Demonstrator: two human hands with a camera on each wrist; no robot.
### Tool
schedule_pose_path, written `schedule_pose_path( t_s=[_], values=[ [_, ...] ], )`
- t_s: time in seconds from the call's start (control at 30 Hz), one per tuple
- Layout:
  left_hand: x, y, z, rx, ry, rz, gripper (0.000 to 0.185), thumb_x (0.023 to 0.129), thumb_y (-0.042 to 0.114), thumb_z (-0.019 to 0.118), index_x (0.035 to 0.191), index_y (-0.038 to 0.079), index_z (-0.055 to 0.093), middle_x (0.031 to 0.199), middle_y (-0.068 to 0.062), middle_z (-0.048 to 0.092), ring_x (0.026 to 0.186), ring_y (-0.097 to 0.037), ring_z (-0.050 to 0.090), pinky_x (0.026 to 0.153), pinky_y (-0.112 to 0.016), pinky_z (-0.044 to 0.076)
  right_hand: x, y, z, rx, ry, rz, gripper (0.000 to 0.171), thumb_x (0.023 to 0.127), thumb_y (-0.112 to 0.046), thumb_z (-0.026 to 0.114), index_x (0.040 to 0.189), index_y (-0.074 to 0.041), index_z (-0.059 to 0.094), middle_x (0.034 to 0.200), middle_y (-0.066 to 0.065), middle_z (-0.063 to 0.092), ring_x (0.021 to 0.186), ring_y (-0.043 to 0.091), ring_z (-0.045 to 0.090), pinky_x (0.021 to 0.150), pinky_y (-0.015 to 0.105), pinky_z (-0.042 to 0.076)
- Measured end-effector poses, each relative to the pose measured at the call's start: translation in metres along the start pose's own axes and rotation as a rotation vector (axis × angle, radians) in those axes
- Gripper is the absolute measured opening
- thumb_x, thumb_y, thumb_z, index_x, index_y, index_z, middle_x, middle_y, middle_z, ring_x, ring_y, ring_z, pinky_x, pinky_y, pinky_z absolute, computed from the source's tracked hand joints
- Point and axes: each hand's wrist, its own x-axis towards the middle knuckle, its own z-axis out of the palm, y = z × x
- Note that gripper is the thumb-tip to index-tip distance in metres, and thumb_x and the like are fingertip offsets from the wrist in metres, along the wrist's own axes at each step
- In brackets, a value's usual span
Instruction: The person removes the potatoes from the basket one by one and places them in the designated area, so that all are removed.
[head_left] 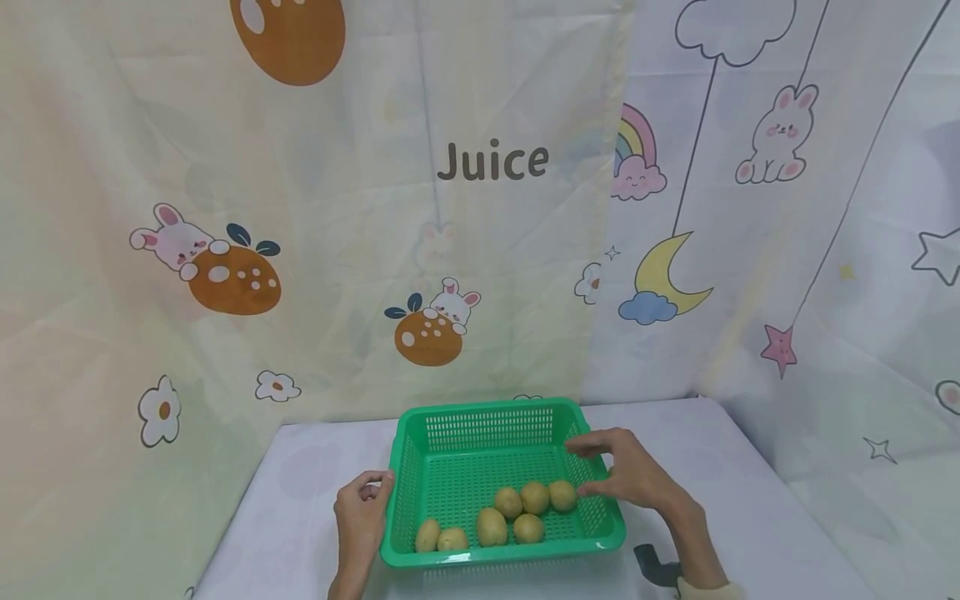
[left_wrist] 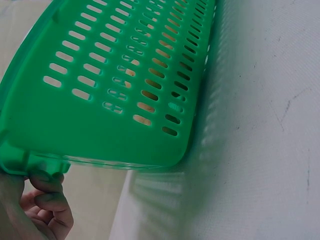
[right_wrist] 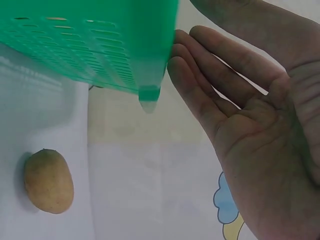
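Seven small brown potatoes [head_left: 510,515] lie loose near the front of the green slotted plastic basket [head_left: 480,429] on the white worktop [head_left: 750,500]. Left hand [head_left: 362,515] pinches its left rim; right hand [head_left: 626,473], fingers straight, touches the right wall. With only one side gripped, the basket could tilt and the potatoes roll out.
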Motion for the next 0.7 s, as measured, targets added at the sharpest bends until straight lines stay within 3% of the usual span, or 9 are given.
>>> schedule_pose_path(
  t_s=[0.27,0.7],
  values=[
    [-0.001,-0.001,0.002,-0.009,0.016,0.038,0.025,0.107,0.017,0.070,0.109,-0.007,0.078,0.064,-0.005,0.072,0.049,-0.015,0.063,0.048,-0.023,0.052,0.003,-0.002,0.005,-0.015,-0.031,0.029,0.068,0.073,-0.016,0.102,0.135,-0.005,0.075,0.132,0.010,0.079,0.118,0.040,0.075,0.101,0.051,0.062],
    [-0.003,0.001,-0.001,-0.028,0.003,0.035,0.027,0.106,0.018,0.072,0.111,-0.008,0.078,0.066,-0.006,0.073,0.051,-0.014,0.064,0.049,-0.023,0.052,0.006,-0.010,0.014,-0.074,-0.073,0.078,0.068,0.072,-0.007,0.100,0.133,0.003,0.073,0.134,0.020,0.076,0.121,0.039,0.074,0.103,0.056,0.060]
  ],
)
